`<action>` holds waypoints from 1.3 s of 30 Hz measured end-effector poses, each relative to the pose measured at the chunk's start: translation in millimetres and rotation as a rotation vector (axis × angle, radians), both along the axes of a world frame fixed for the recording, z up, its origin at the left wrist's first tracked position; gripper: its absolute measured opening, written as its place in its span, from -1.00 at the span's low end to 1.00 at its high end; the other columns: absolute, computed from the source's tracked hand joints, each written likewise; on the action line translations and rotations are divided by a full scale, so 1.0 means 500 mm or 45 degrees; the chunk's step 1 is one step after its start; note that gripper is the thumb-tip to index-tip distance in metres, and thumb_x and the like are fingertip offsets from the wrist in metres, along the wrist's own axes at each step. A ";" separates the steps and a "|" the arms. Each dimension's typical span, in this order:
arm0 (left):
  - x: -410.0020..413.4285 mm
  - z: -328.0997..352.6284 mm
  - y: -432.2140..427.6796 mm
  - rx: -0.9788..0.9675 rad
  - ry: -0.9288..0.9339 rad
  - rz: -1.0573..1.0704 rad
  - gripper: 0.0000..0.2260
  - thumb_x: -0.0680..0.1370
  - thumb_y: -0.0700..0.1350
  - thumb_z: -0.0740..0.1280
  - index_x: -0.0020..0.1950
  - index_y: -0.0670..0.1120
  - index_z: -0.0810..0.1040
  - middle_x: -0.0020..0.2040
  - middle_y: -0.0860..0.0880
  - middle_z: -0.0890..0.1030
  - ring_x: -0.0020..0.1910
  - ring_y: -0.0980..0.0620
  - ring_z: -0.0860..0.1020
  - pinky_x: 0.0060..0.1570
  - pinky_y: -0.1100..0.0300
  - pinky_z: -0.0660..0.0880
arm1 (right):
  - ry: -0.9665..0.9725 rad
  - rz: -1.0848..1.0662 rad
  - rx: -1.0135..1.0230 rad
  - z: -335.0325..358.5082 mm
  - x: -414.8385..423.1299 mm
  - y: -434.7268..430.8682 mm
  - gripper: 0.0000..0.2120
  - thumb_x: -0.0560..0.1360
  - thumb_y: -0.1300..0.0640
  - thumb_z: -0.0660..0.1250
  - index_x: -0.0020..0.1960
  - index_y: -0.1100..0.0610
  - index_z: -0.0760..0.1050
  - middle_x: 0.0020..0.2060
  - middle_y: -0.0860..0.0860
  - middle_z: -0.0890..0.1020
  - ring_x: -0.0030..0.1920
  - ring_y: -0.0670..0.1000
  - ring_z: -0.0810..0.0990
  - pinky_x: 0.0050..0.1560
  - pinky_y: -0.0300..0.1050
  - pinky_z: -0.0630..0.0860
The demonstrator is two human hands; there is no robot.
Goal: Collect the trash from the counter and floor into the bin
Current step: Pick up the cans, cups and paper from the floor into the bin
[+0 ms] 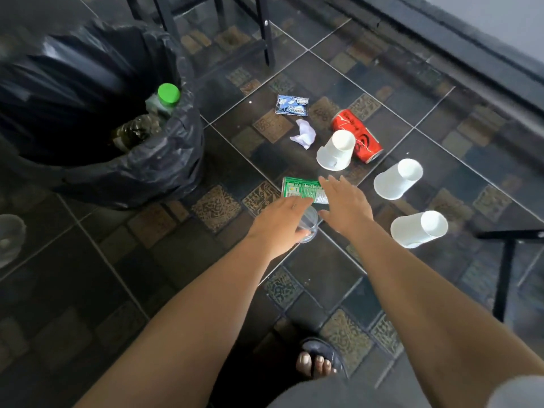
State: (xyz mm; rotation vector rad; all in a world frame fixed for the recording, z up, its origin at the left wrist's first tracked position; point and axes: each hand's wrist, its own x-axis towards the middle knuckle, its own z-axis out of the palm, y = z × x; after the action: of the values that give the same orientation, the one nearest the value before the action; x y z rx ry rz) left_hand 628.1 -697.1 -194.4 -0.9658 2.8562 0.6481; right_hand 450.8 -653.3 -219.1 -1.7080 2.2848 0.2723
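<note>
green can [303, 191]: lying on its side on the dark tiled floor [147, 260], partly hidden by both hands
clear plastic cup [309, 225]: on its side just below the green can, under the left hand
left hand [279, 222]: over the clear cup, fingers curled toward it; cannot tell if it grips the cup or just touches
right hand [347, 207]: fingers spread apart, flat above the green can's right end, holding nothing
white cups: three, all tipped over; one [335, 150] touching the red can, one [397, 179] right of the hands, one [419, 229] nearer the right edge
red can [357, 135]: on its side behind the first white cup
crumpled white paper [303, 133]: left of that cup
blue wrapper [292, 105]: flat on floor, just beyond the paper
bin [141, 172]: left, lined with black bag, well apart from the hands
bottle with green cap [163, 103]: inside bin, leaning on its rim
foot in dark sandal [319, 359]: bottom centre
black furniture legs [265, 30]: top, beyond the bin
</note>
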 end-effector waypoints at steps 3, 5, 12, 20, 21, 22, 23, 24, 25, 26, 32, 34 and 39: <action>0.007 0.001 -0.003 0.048 0.036 0.055 -0.47 0.52 0.03 0.40 0.45 0.00 0.31 0.34 -0.02 0.48 0.28 -0.03 0.47 0.24 0.06 0.47 | 0.095 0.000 -0.073 -0.013 -0.001 -0.003 -0.34 0.47 0.06 0.38 0.51 0.05 0.21 0.31 0.06 0.48 0.29 0.15 0.44 0.32 0.05 0.33; 0.013 0.008 -0.005 0.073 0.064 0.108 -0.49 0.52 0.02 0.40 0.42 0.01 0.33 0.31 -0.02 0.50 0.23 -0.02 0.50 0.18 0.07 0.50 | 0.057 -0.055 -0.093 -0.017 -0.001 0.003 -0.39 0.46 0.08 0.39 0.46 0.05 0.26 0.25 0.07 0.50 0.23 0.16 0.48 0.23 0.05 0.39; 0.037 0.083 -0.054 0.106 0.309 0.433 -0.59 0.47 0.09 0.43 0.26 0.07 0.43 0.17 0.07 0.55 0.11 0.05 0.53 -0.03 0.21 0.40 | -0.297 -0.196 -0.361 0.015 0.001 0.018 -0.35 0.46 0.03 0.40 0.48 0.11 0.25 0.30 0.12 0.44 0.28 0.19 0.41 0.27 0.10 0.36; 0.067 0.230 -0.148 -0.086 0.735 0.783 -0.62 0.44 0.10 0.43 0.21 0.05 0.48 0.12 0.08 0.56 0.09 0.06 0.52 0.07 0.06 0.49 | -0.471 -0.284 -0.842 0.137 0.049 -0.078 -0.34 0.48 -0.02 0.39 0.50 0.11 0.23 0.38 0.07 0.44 0.36 0.12 0.40 0.36 0.12 0.35; 0.073 0.247 -0.158 -0.125 0.794 0.809 -0.62 0.45 0.10 0.43 0.21 0.04 0.48 0.12 0.08 0.56 0.07 0.09 0.51 0.06 0.06 0.50 | -0.486 -0.290 -0.891 0.153 0.056 -0.094 -0.33 0.48 -0.04 0.39 0.50 0.09 0.23 0.38 0.05 0.44 0.36 0.10 0.40 0.37 0.11 0.36; 0.080 0.264 -0.168 -0.168 0.866 0.832 -0.62 0.45 0.10 0.43 0.22 0.03 0.49 0.12 0.08 0.55 0.06 0.13 0.49 0.05 0.07 0.50 | -0.509 -0.297 -0.945 0.170 0.065 -0.112 -0.33 0.47 -0.05 0.38 0.49 0.09 0.23 0.37 0.05 0.45 0.36 0.09 0.41 0.36 0.10 0.36; 0.088 0.281 -0.177 -0.224 0.946 0.853 -0.61 0.45 0.09 0.43 0.23 0.02 0.49 0.13 0.08 0.55 0.05 0.17 0.47 0.04 0.11 0.51 | -0.541 -0.301 -1.001 0.189 0.075 -0.130 -0.32 0.47 -0.05 0.38 0.49 0.10 0.22 0.37 0.06 0.45 0.35 0.10 0.42 0.35 0.09 0.37; 0.098 0.297 -0.186 -0.293 1.029 0.877 -0.60 0.46 0.08 0.43 0.25 -0.01 0.49 0.14 0.06 0.54 0.06 0.20 0.45 0.04 0.20 0.50 | -0.568 -0.301 -1.046 0.209 0.086 -0.151 -0.32 0.47 -0.05 0.37 0.50 0.11 0.21 0.37 0.07 0.45 0.34 0.11 0.42 0.33 0.08 0.37; 0.110 0.310 -0.195 -0.368 1.098 0.917 -0.58 0.46 0.05 0.43 0.27 -0.03 0.47 0.17 0.05 0.53 0.09 0.20 0.45 0.05 0.33 0.46 | -0.586 -0.294 -1.080 0.231 0.099 -0.171 -0.31 0.47 -0.06 0.36 0.50 0.12 0.20 0.35 0.08 0.46 0.33 0.13 0.44 0.32 0.07 0.38; 0.125 0.320 -0.205 -0.434 1.143 0.977 -0.57 0.47 0.02 0.43 0.30 -0.04 0.46 0.21 0.04 0.51 0.14 0.19 0.45 0.06 0.44 0.39 | -0.597 -0.276 -1.103 0.254 0.113 -0.193 -0.31 0.47 -0.08 0.35 0.49 0.12 0.19 0.33 0.10 0.49 0.30 0.15 0.46 0.29 0.07 0.39; 0.243 0.302 -0.281 -0.532 0.925 1.298 -0.52 0.47 -0.20 0.42 0.36 -0.03 0.40 0.35 -0.08 0.40 0.31 -0.05 0.43 0.17 0.23 0.43 | -0.482 0.081 -1.147 0.366 0.203 -0.310 -0.41 0.46 -0.11 0.34 0.39 0.12 0.30 0.14 0.07 0.59 0.10 0.17 0.52 0.03 -0.01 0.39; 0.277 0.291 -0.312 -0.493 0.832 1.347 -0.52 0.46 -0.25 0.40 0.35 -0.03 0.40 0.36 -0.10 0.37 0.30 -0.09 0.42 0.20 0.11 0.46 | -0.461 0.185 -1.133 0.379 0.243 -0.344 -0.45 0.46 -0.11 0.33 0.35 0.13 0.34 0.10 0.08 0.60 0.06 0.18 0.53 0.01 0.00 0.39; 0.326 0.264 -0.344 -0.372 0.659 1.328 -0.56 0.45 -0.27 0.39 0.30 -0.05 0.41 0.38 -0.12 0.34 0.29 -0.15 0.42 0.20 -0.03 0.45 | -0.373 0.232 -1.034 0.346 0.343 -0.391 -0.48 0.47 -0.15 0.31 0.34 0.07 0.36 0.12 0.07 0.59 0.10 0.18 0.52 0.07 0.06 0.42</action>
State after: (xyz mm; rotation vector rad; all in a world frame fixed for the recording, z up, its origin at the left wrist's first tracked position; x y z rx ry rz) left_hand 791.0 -869.0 -62.5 -2.7337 2.6548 0.5607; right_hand 622.3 -848.9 -45.9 -2.1129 2.1401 -0.9356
